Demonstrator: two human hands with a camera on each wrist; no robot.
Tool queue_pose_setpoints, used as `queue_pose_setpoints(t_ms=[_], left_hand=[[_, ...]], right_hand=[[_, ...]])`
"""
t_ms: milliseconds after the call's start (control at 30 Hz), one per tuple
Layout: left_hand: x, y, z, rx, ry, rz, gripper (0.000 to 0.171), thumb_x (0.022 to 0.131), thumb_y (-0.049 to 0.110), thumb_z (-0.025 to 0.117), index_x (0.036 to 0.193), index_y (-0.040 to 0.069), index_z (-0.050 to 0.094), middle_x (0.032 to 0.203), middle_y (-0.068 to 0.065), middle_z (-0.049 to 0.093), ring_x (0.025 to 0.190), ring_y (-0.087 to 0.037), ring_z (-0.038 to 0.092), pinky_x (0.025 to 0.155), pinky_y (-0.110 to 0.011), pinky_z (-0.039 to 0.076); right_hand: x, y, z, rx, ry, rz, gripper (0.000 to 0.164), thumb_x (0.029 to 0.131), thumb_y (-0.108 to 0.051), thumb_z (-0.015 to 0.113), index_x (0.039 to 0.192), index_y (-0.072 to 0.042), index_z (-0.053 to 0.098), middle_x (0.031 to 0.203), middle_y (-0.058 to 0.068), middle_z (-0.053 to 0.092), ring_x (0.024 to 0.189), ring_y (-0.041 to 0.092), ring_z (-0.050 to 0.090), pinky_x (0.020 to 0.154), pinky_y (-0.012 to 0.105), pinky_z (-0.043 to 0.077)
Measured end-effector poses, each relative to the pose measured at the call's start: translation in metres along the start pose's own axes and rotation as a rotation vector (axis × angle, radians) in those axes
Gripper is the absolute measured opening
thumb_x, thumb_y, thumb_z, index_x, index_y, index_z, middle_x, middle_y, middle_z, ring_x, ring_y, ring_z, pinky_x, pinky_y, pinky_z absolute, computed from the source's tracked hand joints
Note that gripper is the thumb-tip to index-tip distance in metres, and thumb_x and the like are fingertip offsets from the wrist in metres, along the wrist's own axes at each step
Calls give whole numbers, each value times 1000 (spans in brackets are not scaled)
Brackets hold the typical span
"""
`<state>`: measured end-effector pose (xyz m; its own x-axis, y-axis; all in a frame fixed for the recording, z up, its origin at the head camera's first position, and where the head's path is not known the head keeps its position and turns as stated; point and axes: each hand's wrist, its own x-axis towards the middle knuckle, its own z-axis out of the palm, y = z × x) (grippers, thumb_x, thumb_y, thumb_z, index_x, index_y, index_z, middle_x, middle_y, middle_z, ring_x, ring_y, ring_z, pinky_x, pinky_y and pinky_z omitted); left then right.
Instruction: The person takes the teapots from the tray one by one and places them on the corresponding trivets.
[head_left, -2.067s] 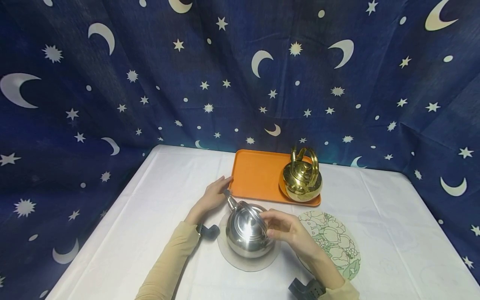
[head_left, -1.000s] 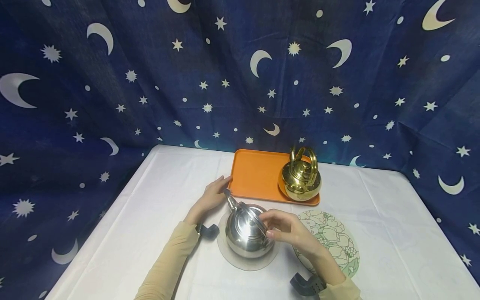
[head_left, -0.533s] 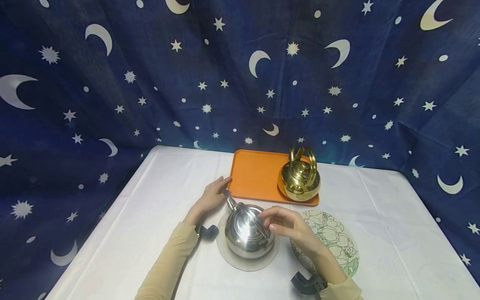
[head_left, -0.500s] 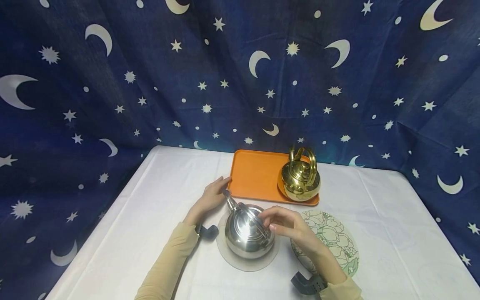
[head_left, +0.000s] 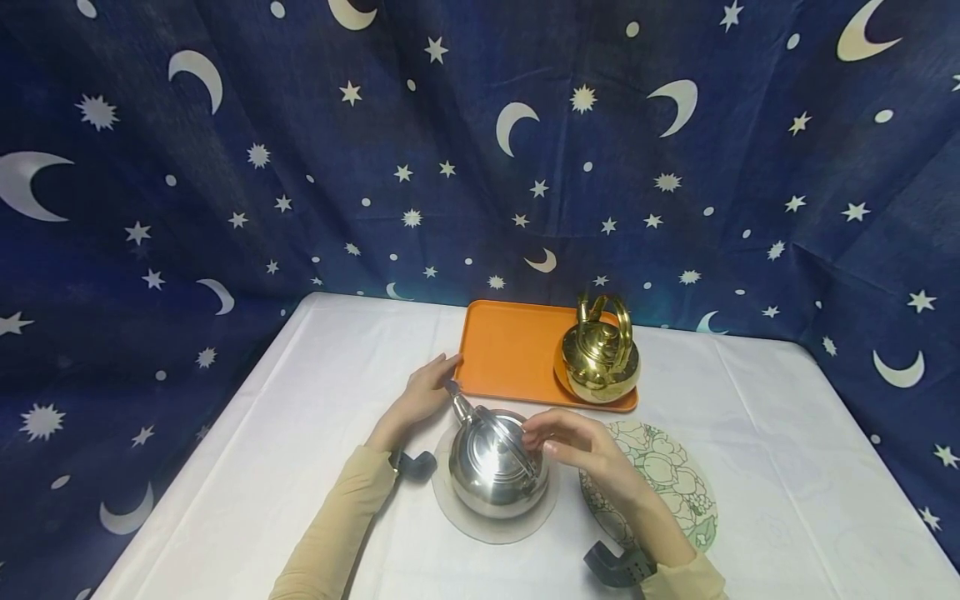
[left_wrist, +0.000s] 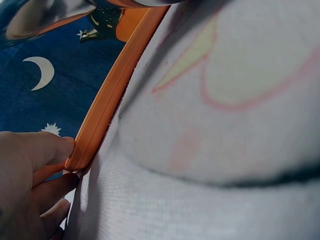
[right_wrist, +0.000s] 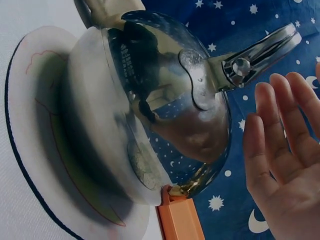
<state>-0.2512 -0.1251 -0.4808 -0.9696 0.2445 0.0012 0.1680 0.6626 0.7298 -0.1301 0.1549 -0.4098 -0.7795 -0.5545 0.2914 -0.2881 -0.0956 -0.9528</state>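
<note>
A shiny steel kettle stands on a round pale mat, its spout pointing at the tray's near left corner. My right hand hovers beside the kettle's handle with fingers loosely bent. The right wrist view has that hand apart from the handle, nothing in it. At the tray's corner, my left hand holds the orange tray; thumb and fingers meet around its edge in the left wrist view. A golden kettle stands on the tray's right end.
Right of the steel kettle lies a round mat with a green fruit pattern, partly under my right forearm. White cloth covers the table. A dark blue star-and-moon curtain hangs behind and at the sides.
My right hand has let go of the steel kettle's handle and drawn slightly up and right. The handle has tipped a little lower. The left hand stays at the tray.
</note>
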Motion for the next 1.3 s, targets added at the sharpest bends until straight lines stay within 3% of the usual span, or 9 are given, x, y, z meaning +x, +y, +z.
queue_pose_setpoints(t_ms=[367, 700, 1300], left_hand=[[0, 1, 0, 5, 5, -5, 52, 94, 25, 54, 144, 17, 45, 152, -12, 40, 147, -33, 27, 119, -58, 19], [-1, -1, 0, 17, 17, 37, 51, 94, 22, 54, 143, 15, 46, 151, -13, 43, 145, -34, 31, 118, -57, 22], [1, -2, 1, 12, 7, 12, 51, 94, 25, 54, 144, 16, 45, 153, -14, 39, 146, -34, 29, 118, -58, 21]], right_hand=[[0, 2, -7, 25, 26, -24, 31, 93, 4, 47, 121, 15, 52, 116, 0, 67, 104, 10, 65, 97, 23, 49], [-2, 1, -12, -30, 85, 25, 31, 94, 0, 48, 122, 11, 53, 110, -6, 69, 102, 9, 65, 95, 25, 47], [-4, -2, -18, -144, 166, 106, 31, 95, -5, 52, 123, 7, 55, 111, -8, 67, 101, 5, 63, 93, 24, 48]])
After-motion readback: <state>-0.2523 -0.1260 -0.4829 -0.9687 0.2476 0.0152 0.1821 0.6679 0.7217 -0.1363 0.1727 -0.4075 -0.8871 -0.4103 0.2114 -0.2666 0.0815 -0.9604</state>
